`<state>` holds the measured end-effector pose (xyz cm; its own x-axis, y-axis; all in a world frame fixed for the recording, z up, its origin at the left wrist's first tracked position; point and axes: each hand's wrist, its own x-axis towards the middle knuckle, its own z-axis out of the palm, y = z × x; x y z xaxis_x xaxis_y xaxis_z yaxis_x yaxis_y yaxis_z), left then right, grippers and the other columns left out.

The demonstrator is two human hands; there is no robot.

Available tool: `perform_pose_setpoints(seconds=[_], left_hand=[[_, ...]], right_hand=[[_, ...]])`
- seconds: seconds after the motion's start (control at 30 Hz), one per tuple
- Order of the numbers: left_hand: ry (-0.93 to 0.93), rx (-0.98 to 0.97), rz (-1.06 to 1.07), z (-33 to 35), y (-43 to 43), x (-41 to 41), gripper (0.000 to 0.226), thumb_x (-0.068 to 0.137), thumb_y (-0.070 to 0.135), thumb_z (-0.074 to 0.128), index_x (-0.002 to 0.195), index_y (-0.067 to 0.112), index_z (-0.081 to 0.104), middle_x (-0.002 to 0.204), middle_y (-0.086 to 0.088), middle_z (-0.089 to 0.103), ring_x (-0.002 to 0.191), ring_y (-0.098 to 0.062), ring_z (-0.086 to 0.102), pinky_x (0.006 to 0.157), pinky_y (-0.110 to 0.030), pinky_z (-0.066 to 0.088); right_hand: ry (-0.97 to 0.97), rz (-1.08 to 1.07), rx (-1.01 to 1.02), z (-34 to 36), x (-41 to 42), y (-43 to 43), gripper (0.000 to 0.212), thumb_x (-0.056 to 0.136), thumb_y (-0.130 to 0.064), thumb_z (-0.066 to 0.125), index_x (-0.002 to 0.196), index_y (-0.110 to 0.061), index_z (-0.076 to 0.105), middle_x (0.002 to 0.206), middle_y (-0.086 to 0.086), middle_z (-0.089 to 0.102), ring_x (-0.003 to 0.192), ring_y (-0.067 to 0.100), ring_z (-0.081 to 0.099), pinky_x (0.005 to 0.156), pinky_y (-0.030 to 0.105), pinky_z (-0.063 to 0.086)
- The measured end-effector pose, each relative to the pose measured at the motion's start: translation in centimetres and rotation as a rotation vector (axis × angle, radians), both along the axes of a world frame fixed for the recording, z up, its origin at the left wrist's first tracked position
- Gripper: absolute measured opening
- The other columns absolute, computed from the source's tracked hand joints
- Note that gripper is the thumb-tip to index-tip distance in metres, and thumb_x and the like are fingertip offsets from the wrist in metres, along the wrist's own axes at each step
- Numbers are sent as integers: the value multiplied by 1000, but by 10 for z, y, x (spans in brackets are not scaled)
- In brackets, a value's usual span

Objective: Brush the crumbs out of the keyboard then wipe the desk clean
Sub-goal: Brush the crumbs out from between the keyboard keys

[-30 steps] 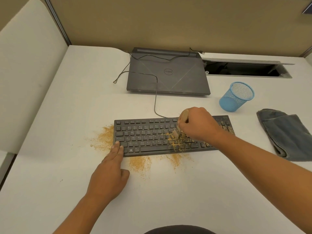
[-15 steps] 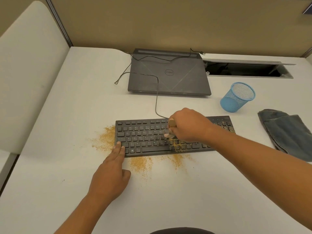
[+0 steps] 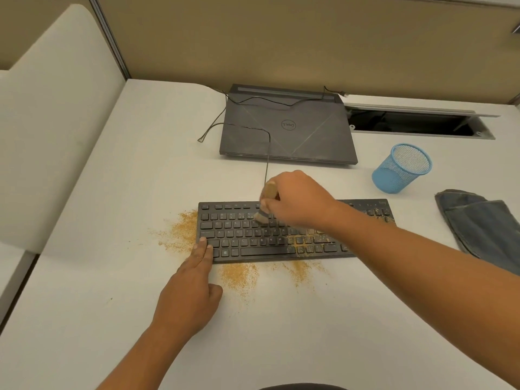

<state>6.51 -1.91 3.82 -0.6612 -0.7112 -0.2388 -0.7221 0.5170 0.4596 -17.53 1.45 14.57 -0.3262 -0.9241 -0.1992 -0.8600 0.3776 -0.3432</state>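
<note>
Step in hand: brushing, 1st half of the task; wiping not begun. Grip: right hand (image 3: 298, 198) is curled round a small wooden-handled brush (image 3: 266, 205), bristles down on the upper key rows of the keyboard (image 3: 242, 235), approx. mid-board. Meanwhile left hand (image 3: 191, 291) lies flat, fingers straight & together, tips pressing the board's near-left corner, prob. to stop it sliding. Hands well apart, left nearer the body, right further out.

Where the crumbs (image 3: 306, 243) sit: a thick patch on the keys just under & on the near side of the right wrist, a few more on the far-right keys beyond the forearm. Loose piles on the tabletop (image 3: 112, 249) too: one just outboard of the left fingertips, two between left hand & right forearm along the board's near edge.

Keys left of the brush look mostly clean, so brushing is approx. half done, I'd judge. Next move calls for taking the bristles rightward to the dirty patch & sweeping it off the near edge w/ short firm strokes, left hand bracing. The cloth (image 3: 484, 229) lies folded to the right of the right forearm, untouched. The laptop (image 3: 287, 130) & blue mesh cup (image 3: 402, 167) sit beyond the right hand, out of the way.
</note>
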Motion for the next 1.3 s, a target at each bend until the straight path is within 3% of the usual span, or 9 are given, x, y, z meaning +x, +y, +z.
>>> perform_pose_setpoints(seconds=[0.1,0.2,0.4,0.57,0.7,0.8,0.93,1.13,1.3], left_hand=[[-8,5,-2,0,0,0,73,92,22,45,157,22,12,156,18,-13,148,-6,15,107,-26,39],[-7,6,-2,1,-1,0,72,92,21,45,157,22,12,156,18,-13,148,-6,15,107,-26,39],[4,10,-6,0,-1,0,72,92,21,46,157,20,13,154,18,-14,149,-6,12,110,-27,37],[-11,9,-16,3,-1,0,72,93,21,45,157,21,11,157,16,-13,149,-7,15,108,-27,38],[-2,4,-12,4,1,-1,72,94,21,46,157,20,12,157,16,-12,149,-8,14,109,-26,37],[-10,-1,-16,4,0,0,72,94,22,46,157,20,11,155,17,-14,149,-6,12,108,-25,36],[-2,-5,-20,3,1,0,72,93,20,46,157,19,13,154,18,-14,149,-7,12,108,-27,37],[-23,-15,-29,3,0,-1,72,94,22,46,157,19,11,152,17,-16,149,-7,11,108,-26,36],[-14,-10,-23,1,1,0,72,93,21,48,156,19,14,153,18,-15,149,-7,13,108,-26,36]], right_hand=[[-36,50,88,-6,9,1,19,96,-23,58,93,-7,68,81,7,67,70,18,56,57,25,41],[19,116,211,-2,6,5,22,92,-17,61,72,-7,60,65,4,56,58,16,51,47,21,33],[-76,116,108,-10,5,3,12,93,-25,60,86,-20,68,88,0,70,74,15,63,62,28,49],[161,255,263,2,-9,12,16,94,-23,53,87,-20,68,86,-4,66,79,16,62,64,30,50],[19,155,161,3,-18,19,12,93,-25,60,86,-25,70,81,-8,67,72,10,59,62,27,44],[52,99,182,-11,-25,29,24,91,-23,56,69,-17,64,76,1,68,69,21,63,56,30,48],[-17,-70,-14,-20,-32,42,34,89,-17,51,60,-16,69,79,-8,73,65,11,65,57,26,52],[-67,-106,20,-18,-27,56,22,92,-20,58,79,-14,76,74,-14,66,61,2,57,50,13,35],[-25,-80,31,-26,-24,63,29,93,-25,56,74,-9,71,77,2,72,69,18,65,61,32,54]])
